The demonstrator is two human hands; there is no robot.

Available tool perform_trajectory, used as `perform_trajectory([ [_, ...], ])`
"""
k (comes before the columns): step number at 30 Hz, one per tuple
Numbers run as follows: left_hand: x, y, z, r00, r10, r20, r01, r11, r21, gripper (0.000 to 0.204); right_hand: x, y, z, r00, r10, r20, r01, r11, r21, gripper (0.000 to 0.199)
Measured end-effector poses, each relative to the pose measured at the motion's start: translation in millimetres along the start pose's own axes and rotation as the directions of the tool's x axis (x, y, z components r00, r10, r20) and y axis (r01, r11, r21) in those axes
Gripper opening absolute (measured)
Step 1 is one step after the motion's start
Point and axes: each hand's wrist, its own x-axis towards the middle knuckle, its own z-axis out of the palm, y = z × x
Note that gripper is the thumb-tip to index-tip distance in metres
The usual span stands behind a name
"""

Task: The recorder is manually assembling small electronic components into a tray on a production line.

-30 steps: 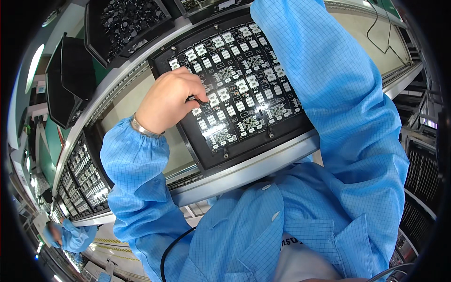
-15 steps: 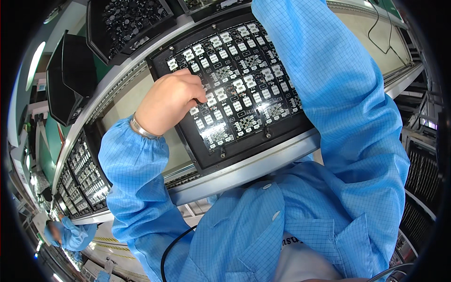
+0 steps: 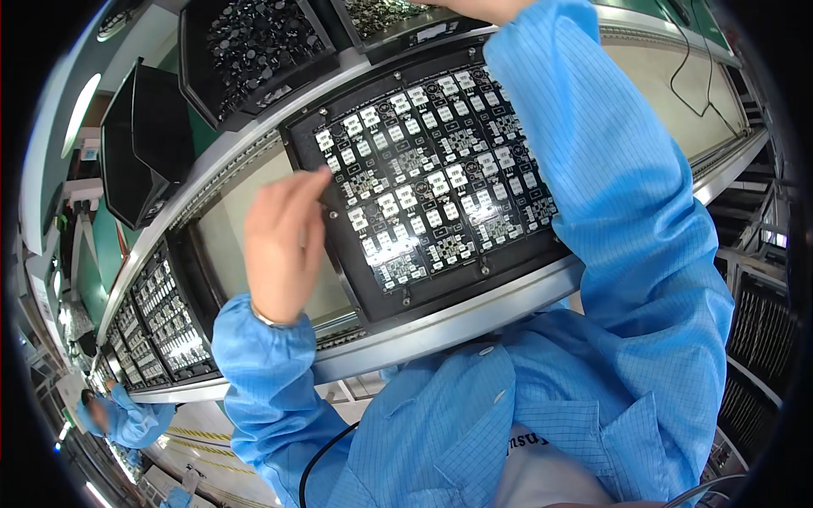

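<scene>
The board (image 3: 432,182), a black panel with rows of small white parts and dark chips, lies in a black carrier (image 3: 373,300) on the conveyor (image 3: 474,317) directly before you, a little tilted in the view. Your left hand (image 3: 284,245) is at the left edge of the carrier, raised with the fingers (image 3: 305,190) close together and slightly bent, the tips pointing up to the upper left corner of the board. The hand looks loosely open; I see nothing held in it, but I cannot tell if the fingertips touch the board or only hover just above it. A thin metal band (image 3: 267,320) sits on this wrist, at the cuff of your blue sleeve (image 3: 254,372). Your right arm (image 3: 610,186), also in blue, crosses over the right side of the board and goes up to the top edge of the view. Only a small part of the right hand (image 3: 483,8) shows there, near a tray (image 3: 381,15) of small parts, so I cannot tell how far it is open or what it holds. Left of this tray is a black bin (image 3: 246,55) full of small dark round parts. Further left on the conveyor, a second board (image 3: 165,317) of the same kind lies apart from yours. A dark screen (image 3: 140,140) stands behind the line on the left. A black cable (image 3: 322,457) hangs at your chest. In the lower left corner another person (image 3: 118,419) in blue clothing is at work, far from your hands.
</scene>
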Motion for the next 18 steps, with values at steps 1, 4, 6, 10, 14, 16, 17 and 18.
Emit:
perform_trajectory([
  [1,0,-6,-2,0.996,-0.041,-0.075,0.045,0.998,0.045,0.035,-4,-8,3,0.998,0.053,0.034,-0.056,0.992,0.111,0.009],
  [4,22,-26,-7,0.987,0.014,-0.161,0.021,0.978,0.209,0.033,-17,-15,11,0.989,-0.044,0.139,0.014,0.978,0.209,0.009],
  [6,49,-43,-14,0.989,0.028,-0.146,0.001,0.981,0.193,0.03,-30,-27,20,0.965,0.014,0.262,-0.088,0.958,0.273,0.009],
  [10,108,-106,-2,0.977,0.146,-0.155,-0.101,0.959,0.265,0.025,-55,-21,41,0.877,-0.029,0.48,-0.096,0.967,0.234,0.005],
  [14,127,-123,6,0.992,-0.031,0.123,-0.017,0.927,0.374,0.022,-64,-5,56,0.847,-0.029,0.531,-0.07,0.984,0.165,0.007],
  [16,129,-123,13,0.995,-0.014,0.096,-0.027,0.91,0.413,0.02,-67,0,64,0.856,-0.045,0.516,0.082,0.996,-0.048,0.009],
  [17,128,-124,15,0.999,0.007,0.043,-0.025,0.906,0.423,0.019,-68,0,67,0.853,-0.045,0.519,0.081,0.996,-0.047,0.009],
  [18,128,-124,16,1.0,0.028,-0.01,-0.021,0.901,0.434,0.018,-69,-1,71,0.866,-0.052,0.498,0.125,0.985,-0.115,0.01],
])
